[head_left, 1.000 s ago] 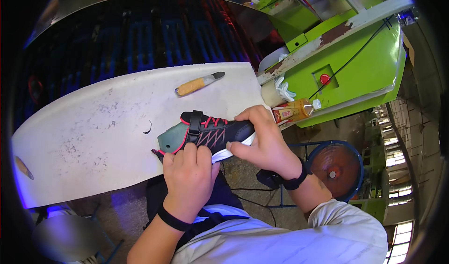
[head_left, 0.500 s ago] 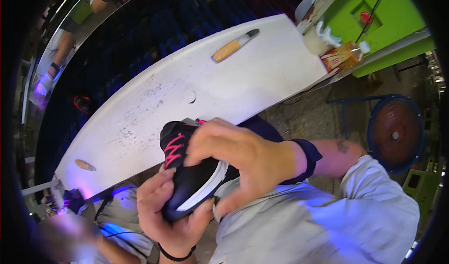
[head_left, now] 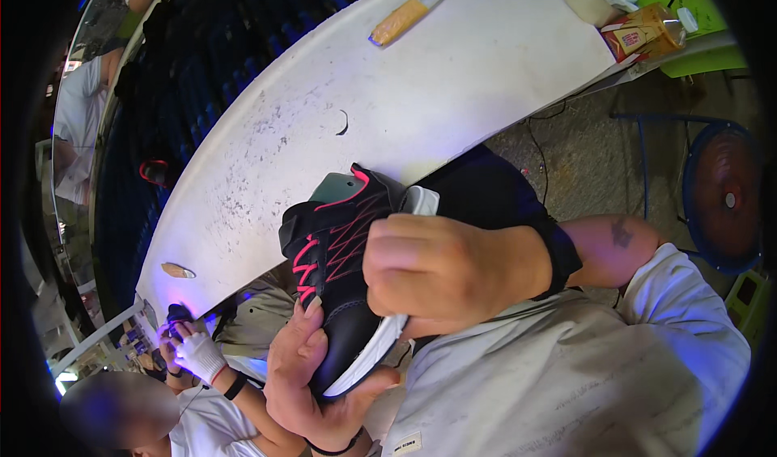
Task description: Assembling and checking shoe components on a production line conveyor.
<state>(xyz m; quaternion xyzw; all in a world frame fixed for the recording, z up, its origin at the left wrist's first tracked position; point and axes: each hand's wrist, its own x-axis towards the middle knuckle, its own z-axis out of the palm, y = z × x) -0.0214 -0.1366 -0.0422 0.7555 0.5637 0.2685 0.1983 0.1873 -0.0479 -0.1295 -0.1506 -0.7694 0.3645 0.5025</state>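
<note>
Black shoe [head_left: 338,272] slants lengthwise, toe nearest person [head_left: 550,368]; left grip [head_left: 294,372] clasps it, right grip [head_left: 449,269] fisted alongside.

A black shoe [head_left: 336,267] with pinkish-red laces [head_left: 303,269], matching collar lining and a white sole [head_left: 371,358] sits tilted at the worktop's [head_left: 453,76] near edge, toe toward the person, laced top facing left. A green insert [head_left: 335,188] shows in its opening. The left hand [head_left: 301,368] grips the toe; the right hand [head_left: 441,267] hides part of the side.
</note>
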